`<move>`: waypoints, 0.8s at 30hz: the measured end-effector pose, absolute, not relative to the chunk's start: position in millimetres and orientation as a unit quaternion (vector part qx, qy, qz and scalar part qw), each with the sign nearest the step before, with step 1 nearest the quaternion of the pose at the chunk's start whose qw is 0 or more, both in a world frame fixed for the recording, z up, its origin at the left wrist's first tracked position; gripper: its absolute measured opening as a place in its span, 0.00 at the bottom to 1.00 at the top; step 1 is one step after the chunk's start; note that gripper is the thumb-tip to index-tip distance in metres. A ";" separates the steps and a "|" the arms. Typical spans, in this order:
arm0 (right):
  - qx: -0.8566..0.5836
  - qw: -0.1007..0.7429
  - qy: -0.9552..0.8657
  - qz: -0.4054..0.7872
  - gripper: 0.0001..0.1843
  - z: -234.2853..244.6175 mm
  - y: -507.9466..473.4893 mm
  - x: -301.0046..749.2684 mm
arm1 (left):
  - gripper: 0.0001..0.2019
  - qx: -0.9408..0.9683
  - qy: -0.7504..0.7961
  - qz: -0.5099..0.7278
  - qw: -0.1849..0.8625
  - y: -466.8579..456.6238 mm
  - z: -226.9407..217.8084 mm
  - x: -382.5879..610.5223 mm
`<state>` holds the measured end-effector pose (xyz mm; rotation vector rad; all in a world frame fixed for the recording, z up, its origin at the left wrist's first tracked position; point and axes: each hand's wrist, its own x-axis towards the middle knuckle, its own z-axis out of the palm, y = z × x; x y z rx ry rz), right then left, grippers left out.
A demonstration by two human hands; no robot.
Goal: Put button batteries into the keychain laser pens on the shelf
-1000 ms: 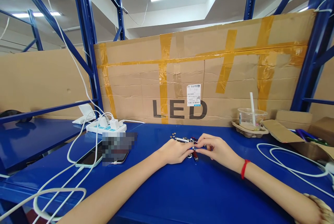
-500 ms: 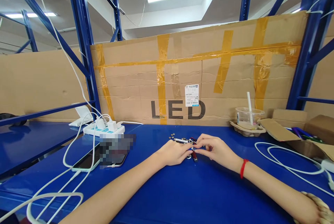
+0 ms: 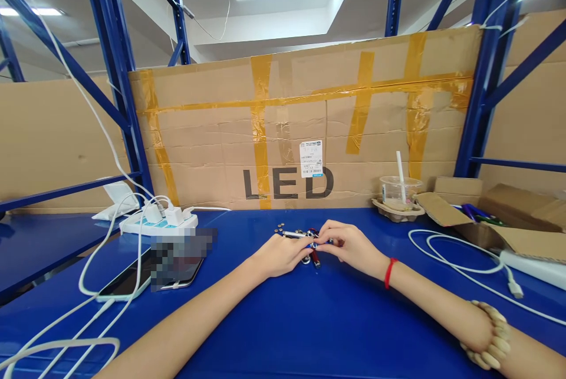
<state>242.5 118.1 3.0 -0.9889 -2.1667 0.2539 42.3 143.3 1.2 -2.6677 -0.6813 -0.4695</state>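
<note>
The right hand (image 3: 351,244) has thumb and forefinger nearly closed on a small shiny piece (image 3: 314,245), right at its fingertips. The left hand (image 3: 279,254) reaches the same piece from nine o'clock, fingers close together; I cannot tell whether it grips. From this pinch, a red stick (image 3: 315,259) lies at six o'clock, a ring (image 3: 306,260) at seven, and a silver pen (image 3: 292,234) at ten, on the blue table (image 3: 283,326).

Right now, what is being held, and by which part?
The left grip and right grip appear to pinch a small shiny piece between them; which part cannot be told.
</note>
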 end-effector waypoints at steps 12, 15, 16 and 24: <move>-0.380 0.366 -0.844 0.092 0.10 3.8 118.9 244.1 | 0.15 -0.942 -0.246 -0.158 0.166 140.8 5.8 44.9; -0.383 0.365 -0.843 0.096 0.10 3.1 118.8 244.6 | 0.15 -0.943 -0.247 -0.158 0.161 140.7 6.3 45.2; -0.383 0.365 -0.843 0.097 0.10 2.8 118.7 244.9 | 0.15 -0.943 -0.249 -0.157 0.158 140.8 6.1 45.3; -0.377 0.361 -0.850 0.078 0.11 3.5 119.1 245.2 | 0.15 -0.943 -0.251 -0.166 0.140 143.9 1.7 43.6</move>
